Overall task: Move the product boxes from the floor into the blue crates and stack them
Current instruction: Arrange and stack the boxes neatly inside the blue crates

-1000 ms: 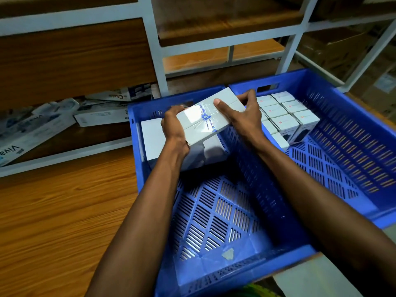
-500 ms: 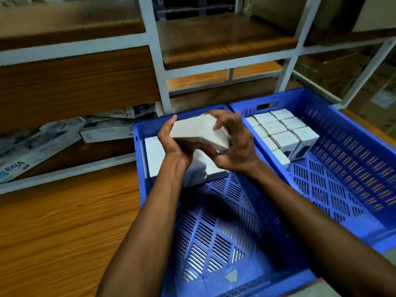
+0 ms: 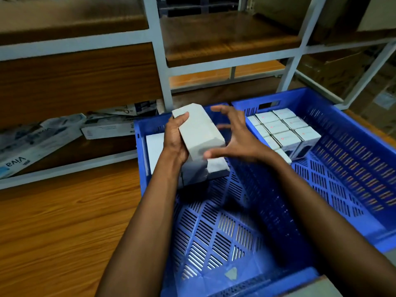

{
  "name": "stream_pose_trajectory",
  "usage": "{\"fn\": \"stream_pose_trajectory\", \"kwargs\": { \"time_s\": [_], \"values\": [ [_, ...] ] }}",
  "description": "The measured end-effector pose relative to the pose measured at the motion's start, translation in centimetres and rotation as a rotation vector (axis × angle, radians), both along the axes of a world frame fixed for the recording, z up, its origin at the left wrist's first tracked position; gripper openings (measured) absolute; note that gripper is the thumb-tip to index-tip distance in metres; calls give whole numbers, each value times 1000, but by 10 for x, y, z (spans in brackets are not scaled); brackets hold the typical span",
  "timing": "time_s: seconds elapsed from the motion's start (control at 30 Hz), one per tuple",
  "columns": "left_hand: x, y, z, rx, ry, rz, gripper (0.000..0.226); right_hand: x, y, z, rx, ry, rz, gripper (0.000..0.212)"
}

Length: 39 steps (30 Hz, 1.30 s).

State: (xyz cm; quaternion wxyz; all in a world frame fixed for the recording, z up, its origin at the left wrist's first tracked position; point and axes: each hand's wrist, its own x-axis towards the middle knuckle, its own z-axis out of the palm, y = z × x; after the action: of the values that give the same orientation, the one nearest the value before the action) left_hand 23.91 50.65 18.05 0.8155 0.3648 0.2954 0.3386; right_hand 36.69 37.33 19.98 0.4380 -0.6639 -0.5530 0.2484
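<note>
My left hand [image 3: 174, 138] grips a long white product box [image 3: 198, 131], tilted on end above the far part of the near blue crate [image 3: 246, 284]. Beside the box hovers my right hand [image 3: 232, 136], fingers spread; its thumb looks close to the box's lower end, and motion blur hides whether it touches. White boxes [image 3: 154, 146] lie against that crate's far wall, under the held box. The second blue crate [image 3: 355, 159] to the right holds several small white boxes [image 3: 282, 131] packed in its far left corner.
A white metal shelving frame [image 3: 158, 61] with wooden boards stands behind the crates. Flat printed cartons [image 3: 32, 144] lie on its lowest level at left. Wooden flooring [image 3: 53, 221] spreads left of the crates. Cardboard cartons [image 3: 342, 67] sit behind the frame at right.
The box turned from flat between both hands to on end in my left hand. My right hand let go and opened beside it.
</note>
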Motion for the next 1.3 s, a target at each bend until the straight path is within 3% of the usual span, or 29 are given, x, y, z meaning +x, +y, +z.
{"fn": "stream_pose_trajectory", "kwargs": {
  "time_s": [0.07, 0.1, 0.17, 0.23, 0.3, 0.43, 0.5, 0.57, 0.67, 0.8, 0.9, 0.97, 1.07, 1.17, 1.3],
  "values": [
    [9, -1, -4, 62, -31, 53, 42, 3, -3, 2, -171, 367, 36, 90],
    [12, -4, -5, 72, -46, 29, 43, 3, -3, 1, -190, 463, 13, 81],
    [18, -11, -5, 131, 1, -41, 42, 5, 1, -1, -165, 521, -119, 69],
    [18, -13, -6, 248, 176, -72, 37, 8, 7, -9, -169, 553, -268, 64],
    [17, -11, -6, 294, 315, 65, 32, 10, 9, -21, -220, 464, -375, 64],
    [3, 1, -7, 217, 407, 525, 26, 6, 15, -48, -380, -40, -423, 58],
    [-5, 6, -9, 148, 447, 562, 23, 6, 22, -58, -419, 40, -424, 54],
    [-10, 8, -14, 189, 528, 509, 20, 9, 30, -66, -451, 213, -431, 56],
    [-13, 10, -23, 499, 783, 272, 17, 10, 40, -78, -602, 111, -449, 61],
    [-6, -13, -24, 1029, 1102, -237, 66, 7, 39, -91, -668, 3, -435, 50],
    [1, -33, -30, 1365, 1331, -448, 90, 4, 36, -100, -644, -2, -407, 52],
    [6, -38, -35, 1446, 1438, -505, 85, 4, 34, -103, -617, -1, -402, 54],
    [12, -40, -38, 1418, 1566, -572, 72, 5, 32, -105, -572, 49, -412, 53],
    [14, -39, -43, 1426, 1630, -506, 56, 5, 30, -104, -563, 42, -407, 55],
    [14, -41, -50, 1449, 1688, -473, 53, 8, 32, -100, -662, -208, -296, 65]
  ]
}}
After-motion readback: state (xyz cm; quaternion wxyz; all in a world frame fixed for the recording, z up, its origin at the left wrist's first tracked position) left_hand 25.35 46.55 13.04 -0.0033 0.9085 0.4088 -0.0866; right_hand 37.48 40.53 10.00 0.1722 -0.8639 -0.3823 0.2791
